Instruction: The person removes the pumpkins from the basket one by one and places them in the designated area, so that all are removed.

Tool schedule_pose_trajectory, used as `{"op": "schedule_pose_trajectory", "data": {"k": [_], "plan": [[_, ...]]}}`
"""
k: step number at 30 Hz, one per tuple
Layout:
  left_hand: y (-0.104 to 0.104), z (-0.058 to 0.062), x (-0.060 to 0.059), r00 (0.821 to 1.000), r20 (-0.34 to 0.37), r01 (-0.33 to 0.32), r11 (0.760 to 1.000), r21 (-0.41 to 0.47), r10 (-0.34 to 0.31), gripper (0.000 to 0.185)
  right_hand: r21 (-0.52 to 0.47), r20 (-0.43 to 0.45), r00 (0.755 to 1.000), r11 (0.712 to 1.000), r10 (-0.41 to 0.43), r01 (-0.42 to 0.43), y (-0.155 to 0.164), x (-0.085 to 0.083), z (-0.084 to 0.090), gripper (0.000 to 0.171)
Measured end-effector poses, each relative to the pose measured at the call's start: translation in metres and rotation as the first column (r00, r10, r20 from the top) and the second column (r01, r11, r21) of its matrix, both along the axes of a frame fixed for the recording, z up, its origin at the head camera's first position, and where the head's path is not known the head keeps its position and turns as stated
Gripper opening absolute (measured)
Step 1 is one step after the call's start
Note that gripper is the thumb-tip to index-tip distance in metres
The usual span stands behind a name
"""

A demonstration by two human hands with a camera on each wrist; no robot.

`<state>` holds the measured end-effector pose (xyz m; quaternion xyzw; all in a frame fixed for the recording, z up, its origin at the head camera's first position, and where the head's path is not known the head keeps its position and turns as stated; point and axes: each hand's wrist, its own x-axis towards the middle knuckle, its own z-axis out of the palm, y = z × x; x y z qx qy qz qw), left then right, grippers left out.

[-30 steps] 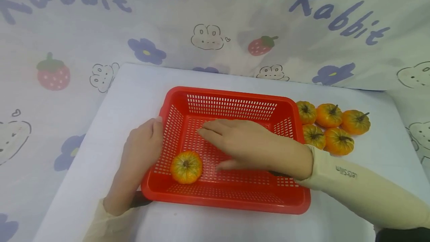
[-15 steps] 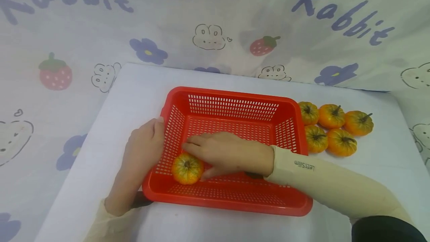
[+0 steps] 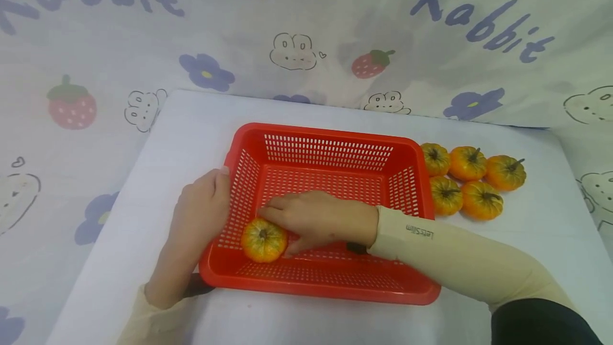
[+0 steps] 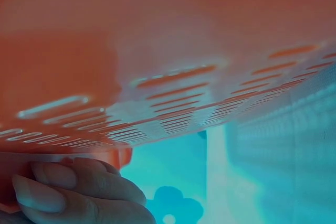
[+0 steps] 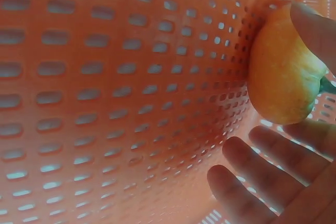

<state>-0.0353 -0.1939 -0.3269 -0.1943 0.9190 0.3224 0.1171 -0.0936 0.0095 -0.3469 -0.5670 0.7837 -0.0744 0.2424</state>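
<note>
Near left corner of basket (image 3: 330, 133): right hand (image 3: 316, 218) pinching pumpkin (image 3: 263, 239); left hand (image 3: 203, 207) gripping rim. Next: lift clear.

1. Our hands, left hand (image 3: 203, 204) and right hand (image 3: 318, 217), are bare, with no rings or gloves.
2. We wear cream sleeves (image 3: 445, 260) down to both wrists.
3. Our right sleeve carries small dark lettering (image 3: 420, 231) near the cuff.
4. A black garment (image 3: 541, 326) covers our right upper arm.
</note>
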Motion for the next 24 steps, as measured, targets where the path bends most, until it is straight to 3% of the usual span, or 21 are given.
{"op": "schedule_pose_trajectory", "data": {"k": [24], "plan": [[-0.0011,0.0005,0.0011,1.000,-0.003,0.005,1.000,0.013,-0.005,0.055,-0.025,0.007,1.000,1.000,0.000,0.000,-0.0015,0.0007,-0.0041,0.082]]}}
